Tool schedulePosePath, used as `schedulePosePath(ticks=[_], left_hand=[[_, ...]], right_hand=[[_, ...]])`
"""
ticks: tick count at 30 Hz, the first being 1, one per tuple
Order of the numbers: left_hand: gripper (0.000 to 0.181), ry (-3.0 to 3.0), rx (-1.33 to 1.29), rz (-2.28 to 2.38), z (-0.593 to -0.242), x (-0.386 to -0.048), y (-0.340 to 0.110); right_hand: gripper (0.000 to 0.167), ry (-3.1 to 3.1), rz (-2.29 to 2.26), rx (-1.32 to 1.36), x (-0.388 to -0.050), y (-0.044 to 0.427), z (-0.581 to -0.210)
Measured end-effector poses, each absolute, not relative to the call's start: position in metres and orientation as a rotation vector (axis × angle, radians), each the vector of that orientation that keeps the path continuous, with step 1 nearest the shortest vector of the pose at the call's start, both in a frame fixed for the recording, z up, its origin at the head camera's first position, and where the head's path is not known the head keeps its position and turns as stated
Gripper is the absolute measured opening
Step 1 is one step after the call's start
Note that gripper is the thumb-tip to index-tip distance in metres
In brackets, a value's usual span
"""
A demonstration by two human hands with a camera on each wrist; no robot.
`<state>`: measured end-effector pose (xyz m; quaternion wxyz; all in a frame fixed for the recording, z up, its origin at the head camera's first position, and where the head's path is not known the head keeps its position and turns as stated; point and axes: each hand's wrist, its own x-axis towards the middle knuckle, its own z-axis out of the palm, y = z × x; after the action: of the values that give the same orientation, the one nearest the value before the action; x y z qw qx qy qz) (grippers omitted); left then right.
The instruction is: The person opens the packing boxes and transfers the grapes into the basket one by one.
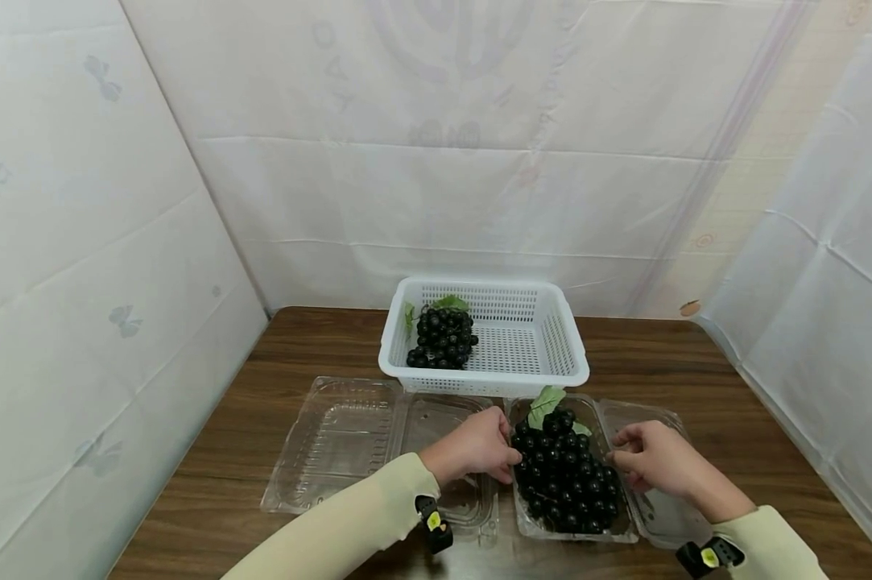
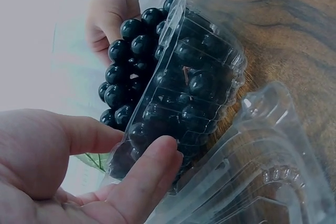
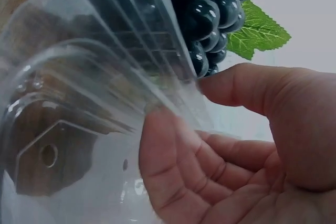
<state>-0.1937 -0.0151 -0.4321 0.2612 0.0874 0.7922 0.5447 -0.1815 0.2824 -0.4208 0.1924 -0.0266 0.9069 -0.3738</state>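
Observation:
A clear plastic clamshell box (image 1: 526,528) holds a bunch of dark grapes (image 1: 562,475) with green leaves (image 1: 547,407) at its far end. My left hand (image 1: 479,447) is at the box's left side. In the left wrist view its thumb (image 2: 94,135) lies at the rim and its fingers (image 2: 152,163) against the outer wall, pinching the side. On the opposite side, my right hand (image 1: 653,459) pinches the edge near the hinge, with the thumb (image 3: 236,85) by the grapes. The box's lid (image 1: 671,515) lies folded out to the right, partly under that hand.
Behind the boxes stands a white perforated basket (image 1: 573,366) with another bunch of dark grapes (image 1: 443,338) at its left. A second clear clamshell box (image 1: 334,443) lies opened flat on the wooden table (image 1: 218,483), partly under my left arm. White sheets (image 1: 436,201) hang around the table.

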Motion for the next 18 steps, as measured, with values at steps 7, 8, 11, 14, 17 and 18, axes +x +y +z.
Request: schedulePosePath(ticks=[7, 8, 11, 14, 17, 18], left_hand=[[0.038, 2.159, 0.261, 1.4, -0.429, -0.193, -0.019], [0.041, 2.159, 0.263, 1.394, -0.429, -0.192, -0.019], [0.048, 2.168, 0.27, 1.371, -0.427, -0.192, -0.019], [0.052, 2.191, 0.273, 1.335, -0.426, -0.191, -0.019], [0.054, 2.204, 0.261, 1.311, -0.425, -0.19, -0.017], [0.055, 2.207, 0.256, 1.305, -0.424, -0.189, -0.017]], right_hand=[[0.042, 2.794, -0.779, -0.23, -0.184, 0.273, -0.403], [0.044, 2.821, -0.76, -0.249, -0.184, 0.27, -0.4], [0.051, 2.842, -0.758, -0.301, -0.183, 0.261, -0.392], [0.057, 2.806, -0.782, -0.334, -0.182, 0.251, -0.385], [0.062, 2.76, -0.779, -0.36, -0.181, 0.24, -0.38], [0.063, 2.746, -0.768, -0.36, -0.181, 0.237, -0.379]])
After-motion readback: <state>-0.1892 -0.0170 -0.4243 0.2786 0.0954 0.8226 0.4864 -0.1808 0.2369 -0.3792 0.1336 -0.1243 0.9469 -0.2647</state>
